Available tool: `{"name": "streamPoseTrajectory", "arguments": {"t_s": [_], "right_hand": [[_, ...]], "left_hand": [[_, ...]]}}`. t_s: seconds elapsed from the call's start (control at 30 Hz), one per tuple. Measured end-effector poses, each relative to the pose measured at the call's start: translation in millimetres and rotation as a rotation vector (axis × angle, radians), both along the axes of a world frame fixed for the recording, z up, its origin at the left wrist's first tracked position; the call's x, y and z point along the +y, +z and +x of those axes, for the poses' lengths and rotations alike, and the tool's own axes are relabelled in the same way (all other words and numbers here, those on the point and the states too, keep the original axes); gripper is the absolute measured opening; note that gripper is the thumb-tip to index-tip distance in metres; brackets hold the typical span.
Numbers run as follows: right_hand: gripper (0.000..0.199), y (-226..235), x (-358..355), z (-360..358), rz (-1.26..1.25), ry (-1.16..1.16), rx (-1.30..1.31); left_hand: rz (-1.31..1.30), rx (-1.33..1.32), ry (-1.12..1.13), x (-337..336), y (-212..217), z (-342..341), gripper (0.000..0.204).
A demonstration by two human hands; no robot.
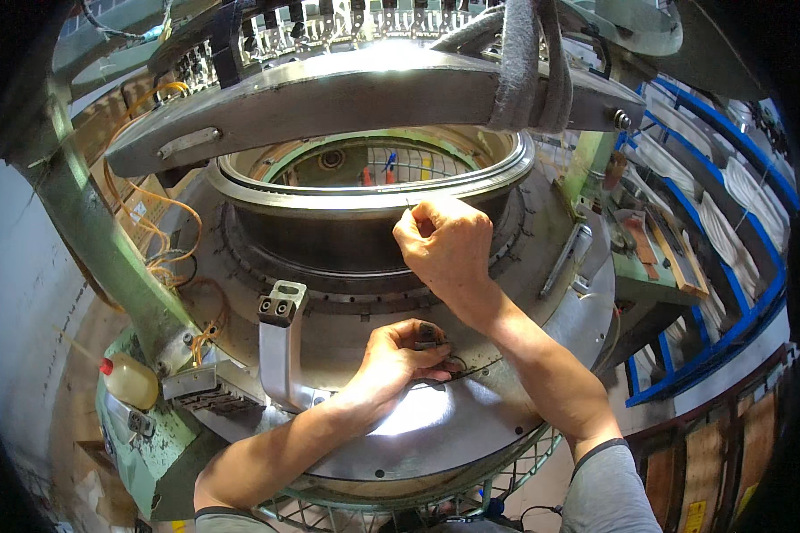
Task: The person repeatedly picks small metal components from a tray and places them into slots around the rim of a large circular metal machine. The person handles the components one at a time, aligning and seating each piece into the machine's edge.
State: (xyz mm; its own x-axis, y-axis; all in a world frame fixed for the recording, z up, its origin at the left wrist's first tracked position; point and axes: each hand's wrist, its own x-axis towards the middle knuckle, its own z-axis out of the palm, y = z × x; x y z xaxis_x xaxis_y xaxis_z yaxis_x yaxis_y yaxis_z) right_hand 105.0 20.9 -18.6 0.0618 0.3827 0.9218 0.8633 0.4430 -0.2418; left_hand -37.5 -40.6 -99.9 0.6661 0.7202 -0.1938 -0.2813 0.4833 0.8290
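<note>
While two hands (400, 355) (444, 244) work, one oil bottle (129, 380) stands nearby.

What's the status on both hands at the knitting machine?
Left hand pinching a small dark part on the machine's flat metal bed. Right hand closed at the cylinder rim; what it grips is too fine to tell. Nothing blocking.

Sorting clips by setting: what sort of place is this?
Probably a textile factory floor: a large round grey metal knitting machine, blue steel racks holding white rolls, and orange wires.
</note>
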Motion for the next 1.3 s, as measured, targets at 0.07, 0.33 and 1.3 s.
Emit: {"name": "streamPoseTrajectory", "arguments": {"t_s": [0.07,0.33,1.3], "right_hand": [[0.015,1,0,0,-0.018,-0.015,-0.008],[0.014,5,0,-3,-0.061,-0.046,-0.037],[0.018,-10,-90,38,-0.878,0.362,0.119]], "left_hand": [[-0.012,-0.008,0.007,1,0,0,0.016],[-0.024,-0.006,0.023,0,1,1,0.02],[0.067,-0.136,0.338,11,7,-5,0.011]]}}
